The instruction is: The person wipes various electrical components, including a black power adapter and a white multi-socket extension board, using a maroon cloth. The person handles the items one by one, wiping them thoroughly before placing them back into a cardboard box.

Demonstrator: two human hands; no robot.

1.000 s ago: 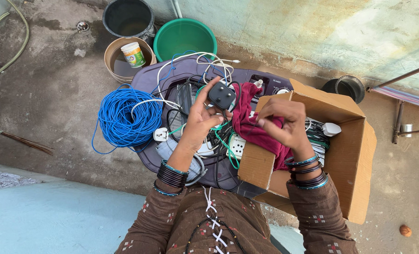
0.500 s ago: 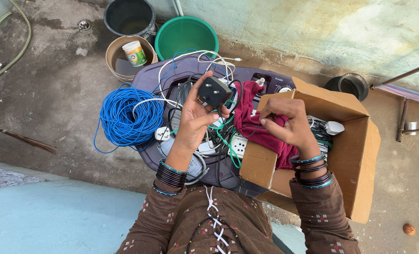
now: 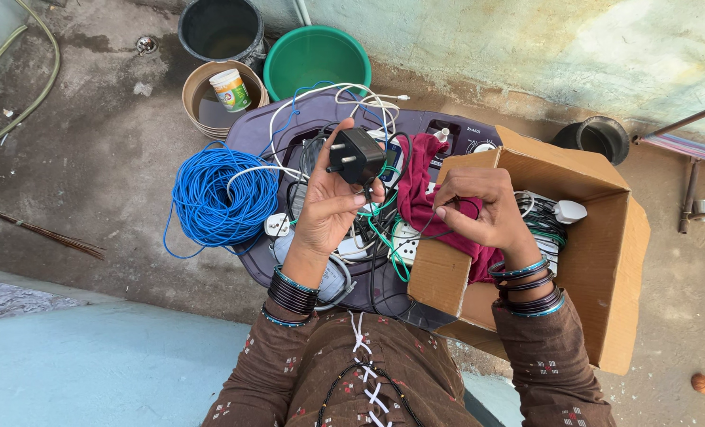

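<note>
Since 1 s ago the left hand (image 3: 333,209) has lifted the small black plug-in power adapter w/ metal pins (image 3: 356,156) higher and turned it, pins now facing left; the right hand (image 3: 479,209) has dropped a bit and works along the thin black adapter cord (image 3: 416,234). Far left on the concrete floor: coil of bright blue wire (image 3: 224,194), w/ a tan bucket holding a small white jar (image 3: 231,89) and a green plastic tub (image 3: 316,62) behind it. Centre: the adapter sits above a tangle of white, green and black cables on a dark purple plastic lid (image 3: 261,126). Right: open brown cardboard box (image 3: 598,237) w/ a maroon cloth (image 3: 424,186) draped over its near edge. Risk, as I judge it: the cord runs down into the tangle, so a pull could snag it or drag other cables and the white socket strip (image 3: 404,241) off the lid. Left grip: narrow, thumb and fingers closed round the adapter body. Right grip: fingertips pinched on the cord, just beside the box edge.
</note>
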